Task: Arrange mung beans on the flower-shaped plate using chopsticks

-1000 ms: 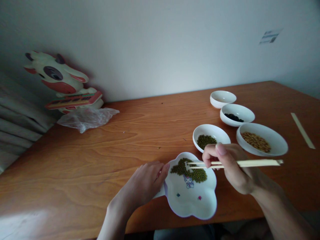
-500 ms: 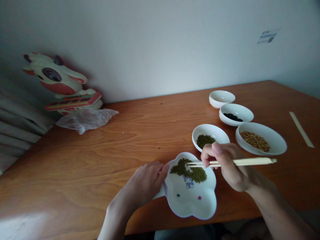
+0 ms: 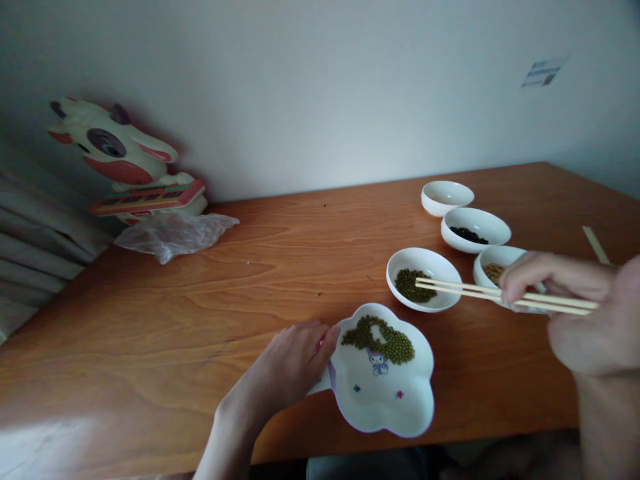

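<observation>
Chopsticks (image 3: 465, 288) have swung from the flower-shaped dish (image 3: 383, 413) to the white bowl (image 3: 443, 270) just beyond it, in my right hand (image 3: 585, 327), which is curled closed around them, right of the dish. Their tips reach the bowl's mung beans (image 3: 407, 285), left of that hand. My left hand (image 3: 295, 360) grips the dish's handle (image 3: 323, 383).

Here's your wooden table (image 3: 280, 267), flower-shaped dish (image 3: 381, 410) near your edge, four white bowls (image 3: 480, 223) up to its right, pale strip (image 3: 595, 244) farther right, and over left, the cow toy (image 3: 125, 160) behind a crumpled plastic bag (image 3: 175, 237)!
</observation>
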The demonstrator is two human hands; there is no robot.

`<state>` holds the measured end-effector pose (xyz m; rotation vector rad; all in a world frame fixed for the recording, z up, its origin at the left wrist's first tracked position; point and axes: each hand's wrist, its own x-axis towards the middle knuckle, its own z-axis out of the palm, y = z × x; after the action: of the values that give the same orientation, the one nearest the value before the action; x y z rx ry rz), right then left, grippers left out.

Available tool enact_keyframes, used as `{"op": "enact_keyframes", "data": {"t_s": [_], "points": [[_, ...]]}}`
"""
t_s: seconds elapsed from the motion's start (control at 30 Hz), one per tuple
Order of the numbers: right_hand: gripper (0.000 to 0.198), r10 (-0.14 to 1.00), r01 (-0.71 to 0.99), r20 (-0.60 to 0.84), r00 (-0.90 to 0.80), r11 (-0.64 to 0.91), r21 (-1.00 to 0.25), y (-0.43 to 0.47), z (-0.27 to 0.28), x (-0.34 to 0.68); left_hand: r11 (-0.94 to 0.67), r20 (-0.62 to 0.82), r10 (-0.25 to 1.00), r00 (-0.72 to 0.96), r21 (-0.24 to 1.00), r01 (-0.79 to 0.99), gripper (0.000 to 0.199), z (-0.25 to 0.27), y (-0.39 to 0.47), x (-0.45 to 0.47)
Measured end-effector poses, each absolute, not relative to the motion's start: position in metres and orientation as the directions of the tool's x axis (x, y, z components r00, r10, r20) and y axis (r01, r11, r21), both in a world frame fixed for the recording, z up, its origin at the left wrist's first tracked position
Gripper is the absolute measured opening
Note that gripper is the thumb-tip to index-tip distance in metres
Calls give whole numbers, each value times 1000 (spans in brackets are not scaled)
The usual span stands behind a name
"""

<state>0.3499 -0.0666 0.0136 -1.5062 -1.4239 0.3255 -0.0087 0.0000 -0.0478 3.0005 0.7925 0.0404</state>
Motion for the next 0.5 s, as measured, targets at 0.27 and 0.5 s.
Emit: {"op": "enact_keyframes", "data": {"t_s": [0.27, 0.5], "points": [[77, 909, 458, 413, 55, 344, -820, -61, 12, 324, -886, 47, 455, 889, -76, 458, 40, -52, 0, -10], [64, 921, 389, 301, -246, 379, -840, -51, -1, 286, -878, 43, 478, 877, 7, 478, 43, -38, 0, -4]]}}
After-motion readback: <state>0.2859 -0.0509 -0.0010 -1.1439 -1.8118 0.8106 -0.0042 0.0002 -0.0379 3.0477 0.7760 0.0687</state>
